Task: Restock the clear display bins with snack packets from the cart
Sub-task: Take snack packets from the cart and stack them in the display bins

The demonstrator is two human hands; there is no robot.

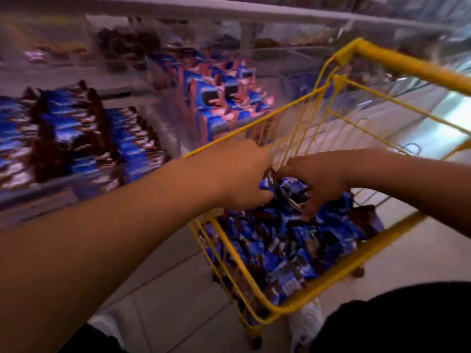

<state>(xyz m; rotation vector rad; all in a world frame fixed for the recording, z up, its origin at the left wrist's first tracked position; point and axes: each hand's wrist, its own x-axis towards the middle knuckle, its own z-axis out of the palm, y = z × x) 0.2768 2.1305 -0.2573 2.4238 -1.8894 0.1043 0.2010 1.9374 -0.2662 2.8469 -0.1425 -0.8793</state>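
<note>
Both hands are working at frame centre inside the yellow cart (328, 284): left hand (244, 174) and right hand (318, 182) grips are clamping blue snack packets (267, 186).

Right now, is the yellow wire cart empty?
No, the yellow wire cart holds a heap of blue snack packets, and both hands reach into it.

The cart (300, 305) is built of yellow-coated metal wire with a smooth finish. The snack packets (288, 240) are wrapped in glossy blue film. The display bins (163, 138) are formed of clear plastic. The floor (178, 289) is laid with smooth pale tiles.
</note>
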